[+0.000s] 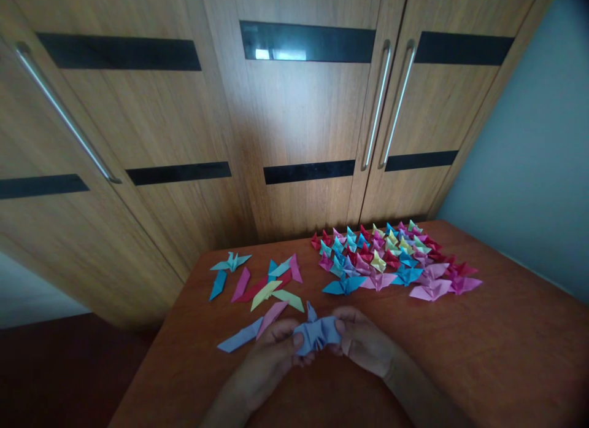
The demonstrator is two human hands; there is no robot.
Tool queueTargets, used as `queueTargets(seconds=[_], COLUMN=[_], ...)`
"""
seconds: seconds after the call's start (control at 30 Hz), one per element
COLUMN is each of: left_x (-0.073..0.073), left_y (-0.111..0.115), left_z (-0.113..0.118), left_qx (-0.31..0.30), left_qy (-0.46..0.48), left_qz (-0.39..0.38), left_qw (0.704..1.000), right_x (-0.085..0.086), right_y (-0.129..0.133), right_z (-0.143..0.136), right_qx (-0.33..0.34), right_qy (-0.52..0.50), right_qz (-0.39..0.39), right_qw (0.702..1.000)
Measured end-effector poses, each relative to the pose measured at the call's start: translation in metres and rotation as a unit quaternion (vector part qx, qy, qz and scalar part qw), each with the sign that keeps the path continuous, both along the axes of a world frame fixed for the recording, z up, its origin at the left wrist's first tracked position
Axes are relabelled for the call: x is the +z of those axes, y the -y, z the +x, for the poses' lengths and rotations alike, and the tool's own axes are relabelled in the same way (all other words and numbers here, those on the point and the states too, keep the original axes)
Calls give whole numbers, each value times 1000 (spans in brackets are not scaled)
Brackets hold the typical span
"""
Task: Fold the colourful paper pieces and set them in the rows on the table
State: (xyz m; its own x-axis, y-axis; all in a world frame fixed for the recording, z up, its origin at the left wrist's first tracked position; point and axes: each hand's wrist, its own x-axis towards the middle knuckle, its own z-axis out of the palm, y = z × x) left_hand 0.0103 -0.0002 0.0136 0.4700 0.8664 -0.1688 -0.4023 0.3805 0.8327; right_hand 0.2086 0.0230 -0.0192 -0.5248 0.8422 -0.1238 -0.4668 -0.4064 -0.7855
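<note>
While both hands were busy, a lavender paper crane (317,334) sat right between them, over the near middle of the wooden surface (442,366). The left hand (271,357) had its fingers closed on one wing, thumb on top, and the right hand (363,345) was pinching the other wing pretty much the same way. One narrow point stuck up on the far side. Just past the left hand were a pink folded strip (273,316) and a lavender folded strip (239,335), touching, with a loose bunch of other folded pieces (265,294) behind. A light blue crane (232,263) stood at the far left, and a whole crowd of colourful cranes (378,261) filled the far right, near the wardrobe (304,121).
</note>
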Motion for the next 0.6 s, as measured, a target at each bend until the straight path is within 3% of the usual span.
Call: queueTargets(seconds=[0.27, 0.6], left_x=[-4, -5], left_y=[2, -6], left_z=[-2, -2], left_qx=[35, 63], left_qy=[54, -30], left_qz=[-31, -3], left_qw=[997, 998], right_x=[-1, 2], right_y=[-5, -15], right_z=[1, 3], right_qx=[-60, -136], right_qy=[-40, 36], right_qz=[-13, -1], right_qw=[997, 990])
